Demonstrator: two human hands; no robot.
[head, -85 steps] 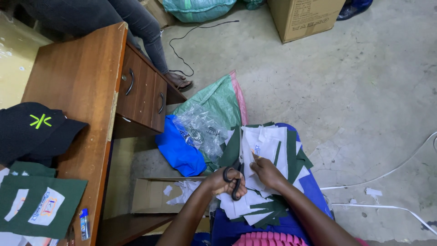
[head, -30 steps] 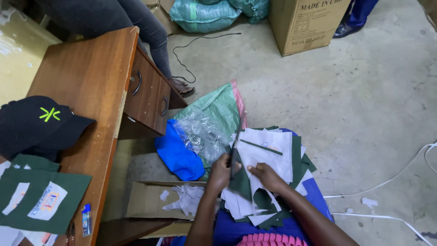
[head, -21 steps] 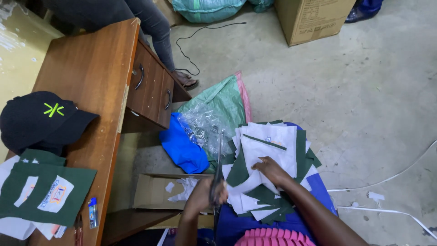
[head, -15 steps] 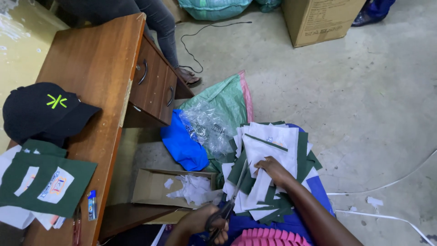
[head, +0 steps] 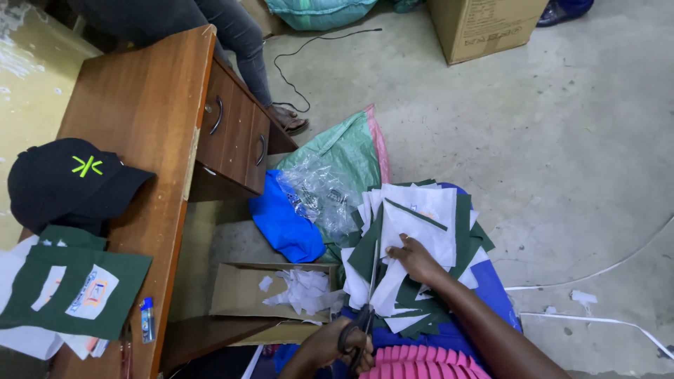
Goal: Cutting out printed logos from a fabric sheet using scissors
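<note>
Scissors (head: 366, 309) with dark handles sit gripped in the left hand (head: 342, 344), fingers through the loops, blades pointing up the near edge of a stack of white and dark green fabric pieces (head: 421, 245) piled on the person's lap. The hand itself is low in the view and partly cut off with its forearm. The right hand (head: 414, 258) lies flat and open on the stack, palm down, pressing the top white piece; whether the blades are biting into cloth or only lying along it is hard to make out. Under the stack a blue garment (head: 495, 298) and a pleated pink fabric (head: 421, 361) show, the pink one cropped by the lower border. Just left of the lap stands an open cardboard box (head: 232, 291) holding white scraps (head: 302, 289). Above it lie a blue cloth (head: 284, 224), crumpled clear plastic (head: 319, 193) with contents too blurred to identify, and a green woven sack (head: 344, 144). Further left a wooden desk (head: 140, 112) with drawers carries a black cap (head: 67, 182), a green and white patch piece (head: 70, 291) and a small blue-capped tube (head: 147, 319). Another person's legs (head: 235, 35) stand behind the desk, torso out of view. White strips (head: 604, 319) trail across the concrete floor (head: 547, 140).
</note>
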